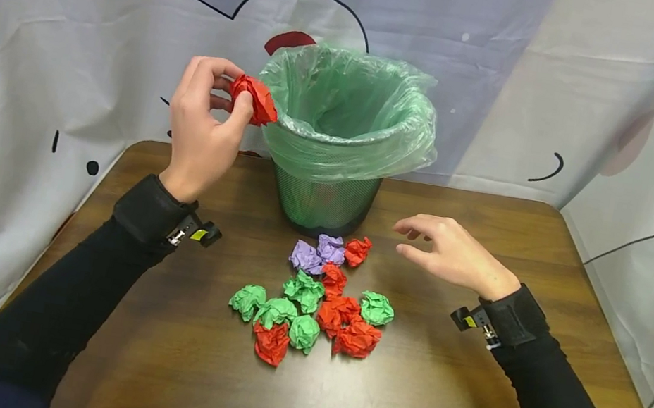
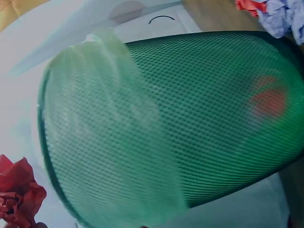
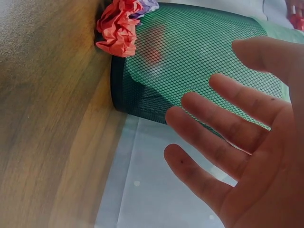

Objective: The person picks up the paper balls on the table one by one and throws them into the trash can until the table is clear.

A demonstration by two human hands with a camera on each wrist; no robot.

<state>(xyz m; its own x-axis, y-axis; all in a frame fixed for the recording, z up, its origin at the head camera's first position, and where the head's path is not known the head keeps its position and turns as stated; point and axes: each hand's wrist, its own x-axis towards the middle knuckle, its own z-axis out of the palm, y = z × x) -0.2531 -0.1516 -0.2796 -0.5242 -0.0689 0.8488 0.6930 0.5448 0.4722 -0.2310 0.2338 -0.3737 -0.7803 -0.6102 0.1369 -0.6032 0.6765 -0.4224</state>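
Observation:
My left hand pinches a red crumpled paper ball at the left rim of a mesh wastebasket. A green plastic liner is folded over the basket's rim. In the left wrist view the red paper ball shows at the lower left, beside the basket's lined mouth. My right hand holds nothing and hovers over the table to the basket's right, fingers apart and loosely bent. Through the mesh a blurred red shape shows low inside the basket.
In front of the basket lie several crumpled paper balls: purple, green and red. They sit on a brown wooden table. A printed curtain hangs close behind the basket and along the sides.

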